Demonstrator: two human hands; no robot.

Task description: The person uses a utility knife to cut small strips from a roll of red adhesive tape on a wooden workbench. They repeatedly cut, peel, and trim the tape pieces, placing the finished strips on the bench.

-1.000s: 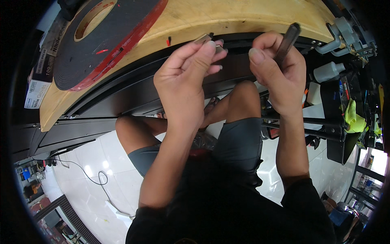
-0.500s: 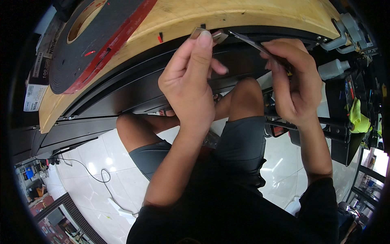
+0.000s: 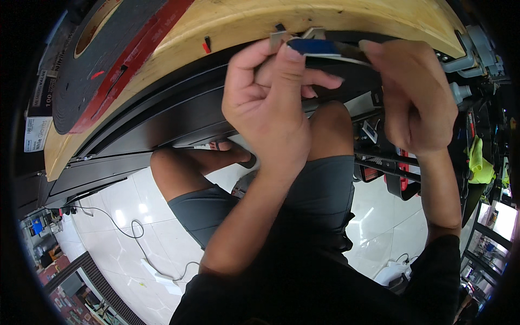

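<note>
My left hand [image 3: 273, 103] is raised at the bench's front edge. Its thumb and forefinger pinch a small flat metal piece [image 3: 277, 39], and a pale angled end [image 3: 316, 33] shows farther right, partly hidden. To the right, my right hand [image 3: 420, 89] pinches a thin flat blade-like strip [image 3: 319, 47], blue toward its tip and dark toward my fingers. The strip's tip lies at my left thumb and overlaps the metal piece in this view; blur leaves it unclear whether they touch. The other fingers of my left hand stick out below.
A large roll of grey tape with red liner [image 3: 116, 67] sits on the wooden benchtop [image 3: 227, 27], beside glove boxes [image 3: 38, 132]. Small black and red scraps [image 3: 206, 45] lie near the edge. Black drawers [image 3: 179, 122] are below. At right are a bottle [image 3: 460, 93] and yellow-green cloth [image 3: 481, 162].
My right hand has turned the strip so its blue broad face shows, bringing its tip against or over the piece at my left thumb. Both hands have shifted right in view.
</note>
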